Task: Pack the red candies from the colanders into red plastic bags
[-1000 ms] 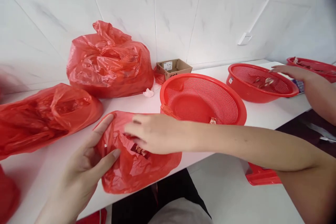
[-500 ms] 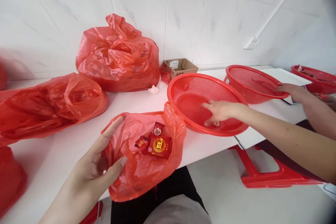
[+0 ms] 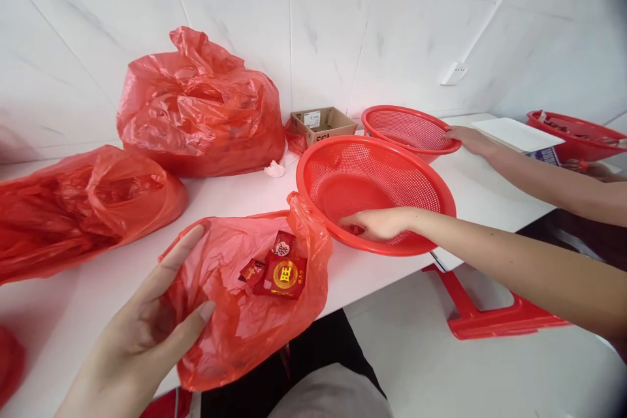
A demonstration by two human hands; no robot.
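Observation:
My left hand (image 3: 151, 320) holds the left rim of a thin red plastic bag (image 3: 235, 339), thumb and fingers spread inside its mouth. In the bag lie a large red packet with gold print (image 3: 285, 276), a small red packet (image 3: 251, 272) and a dark red packet with a pale round mark (image 3: 283, 245). My right hand (image 3: 379, 225) is down in a red perforated plastic basket (image 3: 337, 173), fingers curled near its front left wall. A small red packet (image 3: 358, 230) shows at the fingertips, mostly hidden by them.
A co-worker's hand (image 3: 467, 138) grips the rim of a second red basket (image 3: 406, 114) behind. Full red bags (image 3: 206, 124) and an open cardboard box (image 3: 323, 124) stand along the wall. A third basket (image 3: 573, 134) is far right. A red stool (image 3: 499, 323) stands below the table.
My right hand has gone lower and left in the basket, its fingers closing. The co-worker's hand and the second basket have shifted left, closer to the near basket. The view has turned slightly right.

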